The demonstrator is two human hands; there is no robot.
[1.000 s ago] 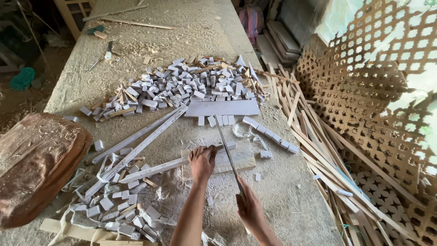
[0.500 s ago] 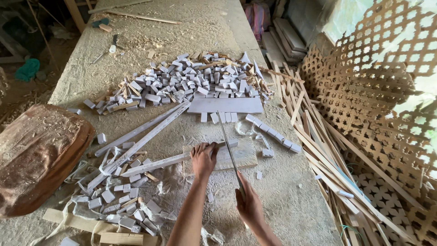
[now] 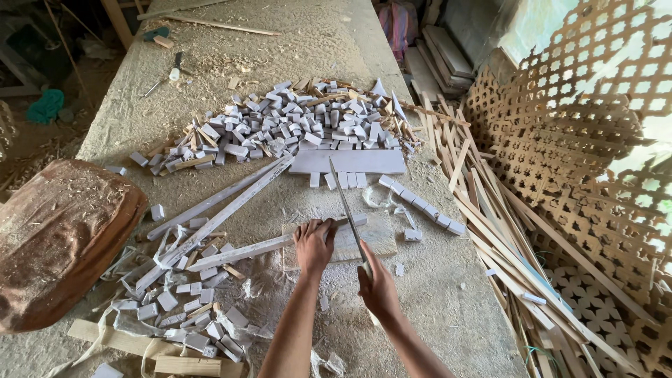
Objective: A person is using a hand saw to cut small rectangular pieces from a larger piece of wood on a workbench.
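My left hand (image 3: 313,243) presses down on a long pale wooden strip (image 3: 241,252), fingers curled over it where it crosses a flat cutting board (image 3: 381,238) on the dusty worktop (image 3: 294,42). The strip runs away from that hand toward eight o'clock. My right hand (image 3: 378,285) has its grip closed around the handle of a long thin blade (image 3: 346,206) — the blade slants up and away toward eleven o'clock, its edge raised above the strip just beside my left fingers.

At twelve o'clock lies a broad heap of small cut blocks (image 3: 294,126), with a flat pale plank (image 3: 348,161) touching its near edge. A short row of blocks (image 3: 420,204) trails toward two o'clock. Two more long strips (image 3: 224,199) lie crossed at ten o'clock, and loose blocks and shavings (image 3: 189,308) scatter at eight o'clock. A brown rounded cushion (image 3: 59,238) sits at nine o'clock. At three o'clock, bundled thin slats (image 3: 490,210) lean beside wooden lattice panels (image 3: 581,140).
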